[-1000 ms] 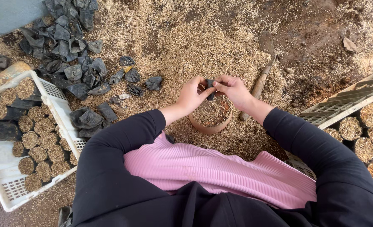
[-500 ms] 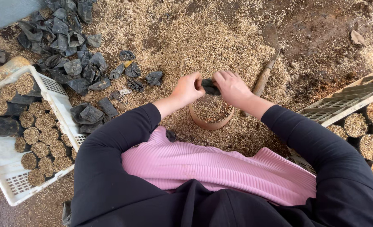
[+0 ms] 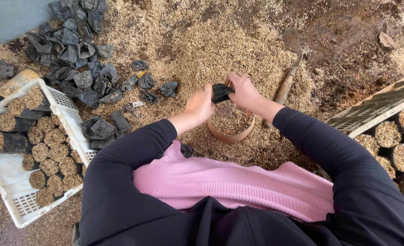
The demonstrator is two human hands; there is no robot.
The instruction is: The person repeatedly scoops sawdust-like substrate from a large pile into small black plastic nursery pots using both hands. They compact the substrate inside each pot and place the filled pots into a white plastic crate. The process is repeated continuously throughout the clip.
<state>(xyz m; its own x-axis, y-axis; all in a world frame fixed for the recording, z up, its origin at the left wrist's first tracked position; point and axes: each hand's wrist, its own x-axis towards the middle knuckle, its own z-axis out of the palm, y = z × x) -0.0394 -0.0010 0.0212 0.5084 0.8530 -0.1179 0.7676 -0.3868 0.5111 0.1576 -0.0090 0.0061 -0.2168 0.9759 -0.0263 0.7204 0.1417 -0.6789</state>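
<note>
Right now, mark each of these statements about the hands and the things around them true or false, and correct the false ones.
1. Both hands hold a small black bag above a brown ring filled with husk. True: the left hand and right hand grip the black bag over the brown ring.
2. The white crate stands on the person's right. False: the white crate is on the left, with filled bags in it.
3. A pile of empty black bags lies on the ground beyond the crate. True: the pile of empty bags lies there.
4. The trowel is in the right hand. False: the trowel lies on the husk, just beyond that hand.
</note>
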